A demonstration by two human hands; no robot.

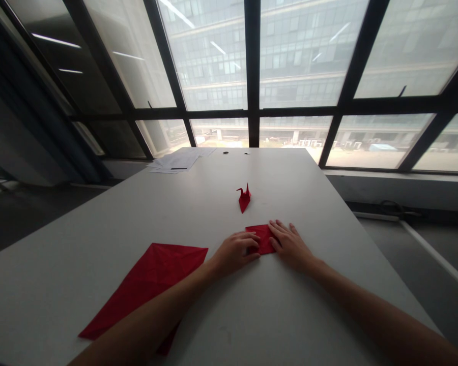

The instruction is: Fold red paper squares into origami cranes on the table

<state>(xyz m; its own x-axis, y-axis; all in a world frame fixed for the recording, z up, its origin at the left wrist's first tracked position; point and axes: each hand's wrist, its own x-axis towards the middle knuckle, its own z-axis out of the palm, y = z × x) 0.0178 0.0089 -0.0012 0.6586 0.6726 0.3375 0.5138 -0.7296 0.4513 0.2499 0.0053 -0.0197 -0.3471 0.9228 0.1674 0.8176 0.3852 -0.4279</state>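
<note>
One small red paper [264, 238]: flat, straight-edged, on the near side of the crane [245, 198].
Left hand [240, 250]: fingers curled over the paper's left side; whether they pinch, one cannot tell.
Right hand [290, 245]: loosely spread, palm down over the paper's right edge.
Crane: red folded paper, sharp-pointed, standing.
Large red sheet [145, 279]: creased, angular, near-left of the crane.
Table [297, 193]: smooth, white, beneath the crane.
White sheets [177, 161]: thin, overlapping, beyond the crane, leftward.

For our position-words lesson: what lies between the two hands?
The head view shows red folded paper between the left hand and the right hand, both touching it.
</note>
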